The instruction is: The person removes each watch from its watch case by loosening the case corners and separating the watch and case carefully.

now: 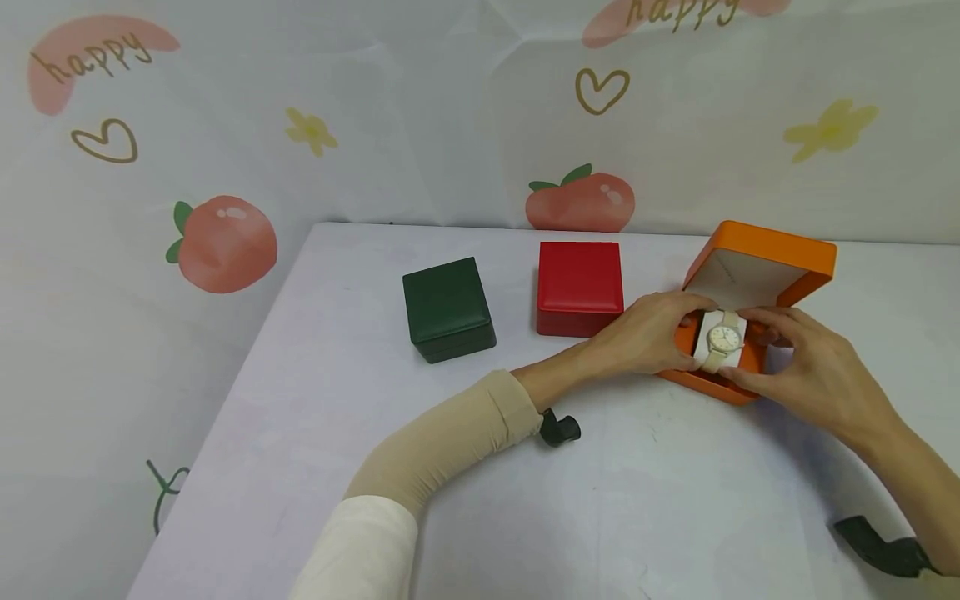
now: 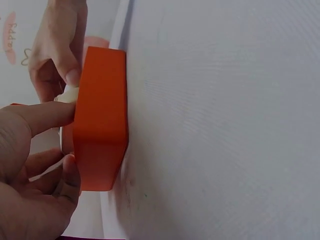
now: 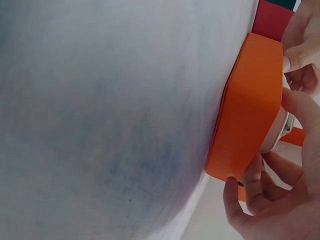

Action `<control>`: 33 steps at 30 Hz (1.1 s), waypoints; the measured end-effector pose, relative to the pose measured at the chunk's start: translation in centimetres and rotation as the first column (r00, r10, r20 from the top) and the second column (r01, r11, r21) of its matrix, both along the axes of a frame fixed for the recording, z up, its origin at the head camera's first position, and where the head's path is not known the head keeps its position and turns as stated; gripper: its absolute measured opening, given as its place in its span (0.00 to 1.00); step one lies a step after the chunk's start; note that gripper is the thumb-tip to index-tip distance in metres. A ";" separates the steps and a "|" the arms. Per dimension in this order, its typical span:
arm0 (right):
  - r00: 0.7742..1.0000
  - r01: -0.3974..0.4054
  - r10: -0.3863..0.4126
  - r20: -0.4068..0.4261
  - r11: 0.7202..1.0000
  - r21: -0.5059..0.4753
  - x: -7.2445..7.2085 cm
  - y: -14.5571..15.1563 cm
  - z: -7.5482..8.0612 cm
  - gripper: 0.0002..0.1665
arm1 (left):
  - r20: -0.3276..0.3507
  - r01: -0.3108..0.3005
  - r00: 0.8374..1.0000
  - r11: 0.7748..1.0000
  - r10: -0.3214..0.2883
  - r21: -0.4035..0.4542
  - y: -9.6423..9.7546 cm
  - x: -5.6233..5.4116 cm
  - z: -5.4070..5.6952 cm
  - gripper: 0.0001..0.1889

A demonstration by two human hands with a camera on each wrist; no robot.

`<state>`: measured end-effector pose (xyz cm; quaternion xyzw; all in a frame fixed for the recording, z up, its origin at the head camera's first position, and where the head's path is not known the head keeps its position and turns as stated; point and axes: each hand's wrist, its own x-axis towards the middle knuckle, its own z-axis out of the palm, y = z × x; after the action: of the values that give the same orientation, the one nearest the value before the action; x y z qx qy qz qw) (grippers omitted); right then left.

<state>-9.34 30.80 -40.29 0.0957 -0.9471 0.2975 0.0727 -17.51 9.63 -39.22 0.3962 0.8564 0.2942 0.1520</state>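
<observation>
At the right of the head view, an orange watch box (image 1: 712, 386) stands with its lid (image 1: 780, 243) raised. A watch (image 1: 723, 339) with a pale dial and beige strap is wrapped around a white cushion (image 1: 736, 356) in the box. My left hand (image 1: 648, 335) grips the cushion's left side, its thumb at the near corner and fingers at the far one. On the opposite side my right hand (image 1: 813, 369) holds the cushion the same way. From the right wrist, the watch's metal edge (image 3: 288, 124) shows above the box rim; the cushion's lower part is hidden inside.
A closed red box (image 1: 580, 279) sits just left of the orange one, close by the left forearm. Farther left is a closed green box (image 1: 447, 307). The white table (image 1: 337, 333) meets a printed backdrop (image 1: 420, 108) at its far edge.
</observation>
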 end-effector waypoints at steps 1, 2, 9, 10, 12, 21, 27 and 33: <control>1.000 0.003 -0.003 0.003 1.000 -0.001 0.0 0.0 0.0 0.41 | 0.000 0.002 1.000 1.000 -0.002 -0.002 0.0 0.0 0.1 0.34; 1.000 0.006 -0.006 0.004 1.000 0.000 0.0 0.0 0.0 0.41 | 0.004 0.004 1.000 1.000 -0.004 -0.005 0.0 0.0 0.1 0.35; 1.000 0.013 -0.013 -0.017 1.000 -0.006 0.1 -0.1 0.1 0.42 | 0.042 -0.014 0.999 1.000 0.014 0.014 -0.2 0.2 0.1 0.37; 1.000 0.015 -0.015 -0.022 1.000 -0.005 0.2 -0.1 0.2 0.42 | 0.050 -0.017 0.999 1.000 0.016 0.020 -0.3 0.3 0.0 0.37; 0.999 0.014 -0.014 -0.033 1.000 0.001 0.2 -0.1 0.3 0.43 | 0.053 -0.019 0.998 0.999 0.017 0.029 -0.4 0.4 0.0 0.37; 1.000 0.023 -0.023 0.006 1.000 -0.011 0.3 0.0 1.2 0.42 | 0.057 -0.014 0.998 0.998 0.011 0.064 -1.0 0.5 0.3 0.36; 1.000 0.011 -0.010 0.014 0.996 -0.092 0.9 0.3 1.4 0.42 | 0.044 0.014 0.999 0.997 -0.017 0.080 -1.0 0.8 0.6 0.37; 0.999 -0.018 0.022 0.023 0.985 -0.172 1.2 0.2 1.6 0.44 | 0.036 0.018 0.999 0.997 -0.021 0.080 -1.3 1.0 0.9 0.36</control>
<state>-8.17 30.98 -38.73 0.0949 -0.9178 0.3799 0.0661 -16.46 8.31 -38.30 0.4048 0.8371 0.3338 0.1547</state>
